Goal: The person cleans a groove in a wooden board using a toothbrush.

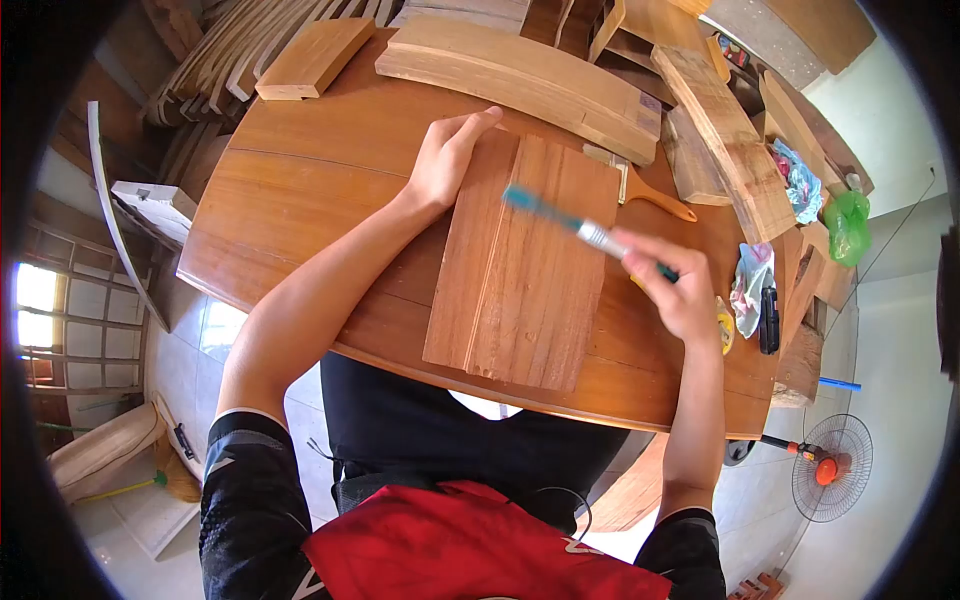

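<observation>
A flat brown wooden board [540, 270] with a lengthwise groove lies on the polished wooden table [290, 180]. My left hand [448, 160] rests at the board's upper left edge, its fingers partly hidden behind the edge and the thumb pointing right. In my right hand [672, 285] is a teal tool with a pale metallic middle [597, 238], its fingers wrapped round the near end. The tool's far end, blurred, hangs over the upper middle of the board. Whether it touches the wood I cannot tell.
Behind the board lie a thick curved beam [520, 80] and a wooden-handled brush [655, 195]. Long planks [725, 145] stand at the right, near a green plastic bag [848, 225], a crumpled cloth [752, 285] and a black object [769, 320]. A fan [828, 470] is at lower right.
</observation>
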Action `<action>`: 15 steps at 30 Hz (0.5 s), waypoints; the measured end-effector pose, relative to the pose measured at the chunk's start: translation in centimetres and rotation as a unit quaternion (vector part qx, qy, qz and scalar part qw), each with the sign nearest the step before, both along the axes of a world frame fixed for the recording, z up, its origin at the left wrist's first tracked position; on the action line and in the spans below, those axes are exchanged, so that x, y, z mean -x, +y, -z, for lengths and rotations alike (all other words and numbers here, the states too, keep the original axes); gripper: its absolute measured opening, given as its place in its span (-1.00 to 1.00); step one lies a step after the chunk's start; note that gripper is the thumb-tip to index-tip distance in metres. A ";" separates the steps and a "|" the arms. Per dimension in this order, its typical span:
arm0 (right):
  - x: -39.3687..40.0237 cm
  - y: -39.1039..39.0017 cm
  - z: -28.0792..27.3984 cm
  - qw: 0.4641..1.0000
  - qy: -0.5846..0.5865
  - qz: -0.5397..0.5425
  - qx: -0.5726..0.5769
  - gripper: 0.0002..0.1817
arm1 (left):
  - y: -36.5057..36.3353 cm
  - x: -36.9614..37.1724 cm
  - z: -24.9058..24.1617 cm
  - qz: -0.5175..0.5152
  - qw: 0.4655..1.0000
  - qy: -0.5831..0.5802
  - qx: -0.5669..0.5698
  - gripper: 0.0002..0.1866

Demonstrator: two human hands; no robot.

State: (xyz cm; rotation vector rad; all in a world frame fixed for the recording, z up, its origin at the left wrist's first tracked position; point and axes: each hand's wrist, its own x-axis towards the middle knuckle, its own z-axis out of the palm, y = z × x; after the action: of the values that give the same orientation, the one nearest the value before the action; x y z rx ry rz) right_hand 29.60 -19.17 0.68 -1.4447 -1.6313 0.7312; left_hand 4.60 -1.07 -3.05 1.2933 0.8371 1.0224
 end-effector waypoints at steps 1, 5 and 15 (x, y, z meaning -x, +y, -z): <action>0.1 0.0 0.0 0.997 -0.027 -0.063 -0.026 -0.69 | 0.1 0.0 0.1 0.005 1.000 0.005 -0.005 -0.52; 1.4 0.5 -0.5 0.991 0.021 0.131 0.011 -0.72 | 0.4 0.3 0.5 0.014 1.000 0.015 -0.011 -0.53; 0.3 0.1 -0.1 0.997 0.046 -0.063 -0.008 -0.76 | 0.8 0.2 1.3 0.003 1.000 -0.006 -0.026 -0.56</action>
State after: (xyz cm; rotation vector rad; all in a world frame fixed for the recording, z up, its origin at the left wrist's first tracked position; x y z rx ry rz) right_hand 29.33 -19.07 0.81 -1.2861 -1.6650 0.8414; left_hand 4.41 -0.26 -4.39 1.3316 0.8024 1.0516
